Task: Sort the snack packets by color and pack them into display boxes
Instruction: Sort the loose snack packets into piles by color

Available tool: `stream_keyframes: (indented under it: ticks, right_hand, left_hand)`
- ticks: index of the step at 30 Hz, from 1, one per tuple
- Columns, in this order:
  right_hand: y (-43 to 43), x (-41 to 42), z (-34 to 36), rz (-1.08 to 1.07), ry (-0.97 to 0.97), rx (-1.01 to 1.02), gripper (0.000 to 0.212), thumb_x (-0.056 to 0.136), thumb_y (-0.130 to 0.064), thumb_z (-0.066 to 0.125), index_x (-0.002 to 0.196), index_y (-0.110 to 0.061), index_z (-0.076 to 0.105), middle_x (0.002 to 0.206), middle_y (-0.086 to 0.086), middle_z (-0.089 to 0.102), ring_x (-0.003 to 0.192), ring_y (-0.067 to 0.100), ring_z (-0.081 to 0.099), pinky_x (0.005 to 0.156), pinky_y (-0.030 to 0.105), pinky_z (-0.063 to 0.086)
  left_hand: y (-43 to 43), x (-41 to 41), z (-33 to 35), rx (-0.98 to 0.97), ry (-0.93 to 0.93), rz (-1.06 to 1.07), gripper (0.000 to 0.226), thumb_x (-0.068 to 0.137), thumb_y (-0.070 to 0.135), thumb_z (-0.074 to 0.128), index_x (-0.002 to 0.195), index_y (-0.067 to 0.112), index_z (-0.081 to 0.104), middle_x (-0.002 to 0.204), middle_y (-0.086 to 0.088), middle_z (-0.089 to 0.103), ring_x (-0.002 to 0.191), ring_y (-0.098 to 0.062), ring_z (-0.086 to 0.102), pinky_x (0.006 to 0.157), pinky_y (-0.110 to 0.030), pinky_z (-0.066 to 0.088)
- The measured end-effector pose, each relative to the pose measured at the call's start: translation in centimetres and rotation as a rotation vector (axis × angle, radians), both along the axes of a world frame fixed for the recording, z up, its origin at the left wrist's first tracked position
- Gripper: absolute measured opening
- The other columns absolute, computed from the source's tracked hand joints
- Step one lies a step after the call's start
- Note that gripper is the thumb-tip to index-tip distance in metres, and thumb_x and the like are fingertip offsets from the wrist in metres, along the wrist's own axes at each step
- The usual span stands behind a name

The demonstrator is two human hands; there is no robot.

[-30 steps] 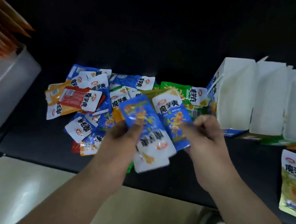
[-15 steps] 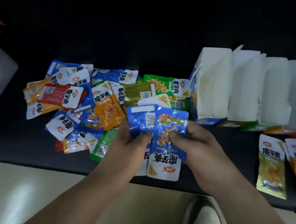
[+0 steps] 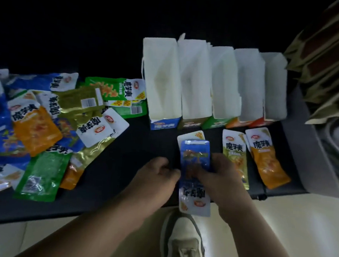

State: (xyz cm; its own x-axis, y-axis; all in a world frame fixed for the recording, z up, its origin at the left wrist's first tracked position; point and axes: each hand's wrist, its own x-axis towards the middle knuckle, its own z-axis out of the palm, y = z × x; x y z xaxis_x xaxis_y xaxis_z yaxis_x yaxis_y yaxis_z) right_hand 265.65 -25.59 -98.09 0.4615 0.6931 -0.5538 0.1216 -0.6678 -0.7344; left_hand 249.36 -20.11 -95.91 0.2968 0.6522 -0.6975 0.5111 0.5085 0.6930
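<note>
My right hand (image 3: pixel 221 177) grips a small stack of blue snack packets (image 3: pixel 195 151) at the table's front edge, below the row of boxes. The curled fingers of my left hand (image 3: pixel 156 175) meet the stack's left edge. Several white display boxes stand open in a row at the back; the leftmost has a blue front (image 3: pixel 165 124), the others olive, green, orange and red fronts. A yellow-green packet (image 3: pixel 235 158) and an orange packet (image 3: pixel 266 160) lie flat before the boxes. A mixed pile of packets (image 3: pixel 46 120) covers the table's left side.
The black table (image 3: pixel 133 146) shows bare surface between the pile and the boxes. Stacked brown bags (image 3: pixel 327 58) and a grey bin (image 3: pixel 311 157) crowd the right edge. My shoe (image 3: pixel 183 240) shows on the pale floor below.
My view swung right. Both hands carried the blue packets from over the pile to the spot in front of the boxes and squared them into one stack.
</note>
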Motion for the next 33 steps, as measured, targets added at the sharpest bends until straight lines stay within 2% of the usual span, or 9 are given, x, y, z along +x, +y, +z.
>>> stream_keyframes:
  ticks: [2, 4, 8, 10, 15, 21, 26, 30, 33]
  right_hand:
    - [0.1, 1.0, -1.0, -0.049, -0.121, 0.035, 0.009, 0.09, -0.022, 0.078, 0.094, -0.018, 0.07, 0.079, -0.001, 0.075, 0.072, 0.011, 0.073, 0.06, 0.03, 0.057]
    - [0.6, 1.3, -1.5, -0.001, -0.257, 0.056, 0.014, 0.09, -0.029, 0.078, 0.09, -0.019, 0.068, 0.074, -0.006, 0.07, 0.064, 0.003, 0.065, 0.051, 0.018, 0.044]
    - [0.5, 1.8, -3.0, 0.17, -0.565, -0.028, 0.04, 0.086, -0.06, 0.069, 0.084, -0.021, 0.06, 0.078, -0.003, 0.058, 0.067, 0.017, 0.056, 0.052, 0.028, 0.034]
    - [-0.1, 2.3, -3.6, 0.163, -0.627, 0.011, 0.045, 0.082, -0.068, 0.06, 0.079, -0.023, 0.057, 0.081, 0.001, 0.057, 0.072, 0.023, 0.055, 0.055, 0.028, 0.033]
    - [-1.3, 3.1, -3.5, 0.069, -0.622, 0.21, 0.019, 0.09, -0.035, 0.073, 0.101, -0.02, 0.074, 0.094, -0.004, 0.07, 0.089, 0.019, 0.066, 0.07, 0.027, 0.047]
    - [0.0, 0.5, -1.0, 0.095, -0.674, 0.441, 0.02, 0.092, -0.027, 0.068, 0.108, -0.017, 0.076, 0.095, -0.002, 0.071, 0.088, 0.021, 0.068, 0.073, 0.034, 0.055]
    - [2.2, -6.5, 0.7, 0.179, -0.178, 0.452, 0.024, 0.094, -0.022, 0.072, 0.115, -0.031, 0.069, 0.097, -0.014, 0.074, 0.093, 0.001, 0.069, 0.085, 0.02, 0.056]
    - [3.8, -10.8, -0.2, 0.421, -0.278, 0.387, 0.042, 0.092, -0.029, 0.073, 0.133, -0.03, 0.065, 0.125, -0.012, 0.067, 0.116, 0.003, 0.062, 0.098, 0.029, 0.053]
    - [5.7, -12.4, -0.9, 0.567, -0.423, 0.397, 0.05, 0.091, -0.029, 0.073, 0.139, -0.023, 0.061, 0.136, -0.004, 0.061, 0.126, 0.018, 0.057, 0.096, 0.043, 0.055]
  left_hand:
    - [0.0, 1.1, -0.4, 0.097, 0.077, -0.083, 0.036, 0.1, 0.036, 0.061, 0.136, 0.034, 0.056, 0.12, 0.012, 0.06, 0.101, -0.005, 0.056, 0.083, -0.025, 0.043]
    - [-0.2, 1.6, -1.4, 0.273, 0.15, -0.17, 0.044, 0.099, 0.037, 0.061, 0.142, 0.031, 0.052, 0.134, 0.008, 0.055, 0.114, -0.01, 0.055, 0.094, -0.029, 0.045]
    - [-1.4, 2.2, -3.3, 0.706, 0.243, -0.487, 0.068, 0.095, 0.038, 0.061, 0.156, 0.038, 0.033, 0.152, 0.007, 0.036, 0.131, -0.021, 0.043, 0.104, -0.04, 0.048]
    - [-1.9, 2.7, -4.1, 0.802, 0.209, -0.549, 0.071, 0.093, 0.04, 0.06, 0.157, 0.042, 0.029, 0.161, 0.01, 0.026, 0.132, -0.022, 0.039, 0.105, -0.04, 0.047]
    - [-2.0, 2.8, -5.5, 0.859, 0.186, -0.499, 0.066, 0.091, 0.034, 0.066, 0.152, 0.034, 0.042, 0.158, 0.01, 0.037, 0.127, -0.022, 0.045, 0.105, -0.042, 0.048]
    - [-0.5, -0.9, -4.0, 0.684, 0.119, -0.353, 0.053, 0.097, 0.034, 0.064, 0.149, 0.031, 0.049, 0.136, 0.011, 0.055, 0.111, -0.007, 0.058, 0.092, -0.033, 0.053]
    - [-1.3, -7.5, -2.6, 0.667, 0.163, -0.373, 0.053, 0.096, 0.036, 0.06, 0.147, 0.035, 0.049, 0.133, 0.012, 0.056, 0.113, -0.008, 0.061, 0.09, -0.032, 0.054]
    - [-0.8, -12.5, -3.4, 0.869, 0.455, -0.273, 0.052, 0.087, 0.034, 0.056, 0.137, 0.02, 0.058, 0.142, -0.003, 0.053, 0.126, -0.03, 0.052, 0.103, -0.047, 0.051]
    - [0.1, -13.7, -3.5, 0.853, 0.711, -0.324, 0.066, 0.087, 0.043, 0.056, 0.15, 0.026, 0.044, 0.165, -0.008, 0.028, 0.151, -0.04, 0.025, 0.117, -0.063, 0.031]
